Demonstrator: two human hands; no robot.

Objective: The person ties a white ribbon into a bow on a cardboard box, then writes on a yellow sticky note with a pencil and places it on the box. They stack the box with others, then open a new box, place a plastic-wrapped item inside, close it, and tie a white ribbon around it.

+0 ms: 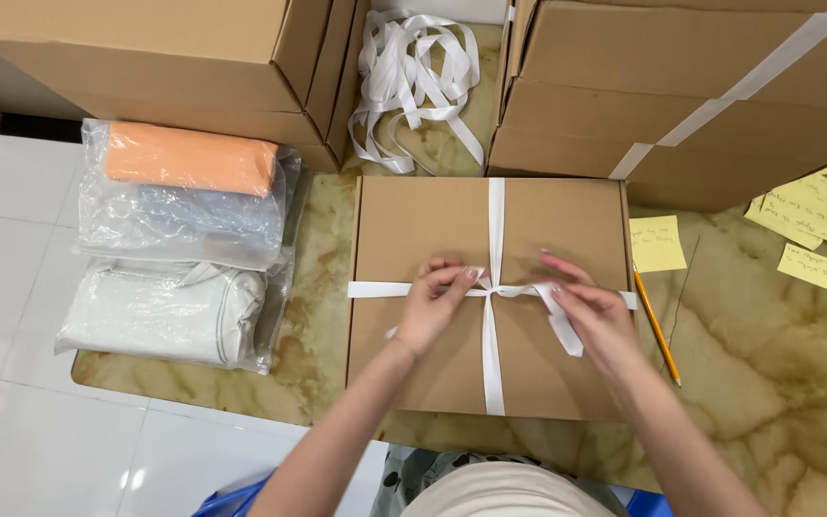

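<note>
A flat brown cardboard box [413, 230] lies on the marble-patterned surface in front of me. A white ribbon [496, 220] crosses it lengthwise and sideways, meeting at a knot near the middle. My left hand [433, 306] pinches the ribbon just left of the knot. My right hand [593, 311] grips a loose ribbon end on the right, which hangs below my fingers.
Large cardboard boxes [165, 57] stand at the back left and back right [701, 105], with a heap of white ribbon [412, 81] between them. Bagged folded cloths [184, 191] lie left. Yellow sticky notes [658, 242] and a pencil [658, 327] lie right.
</note>
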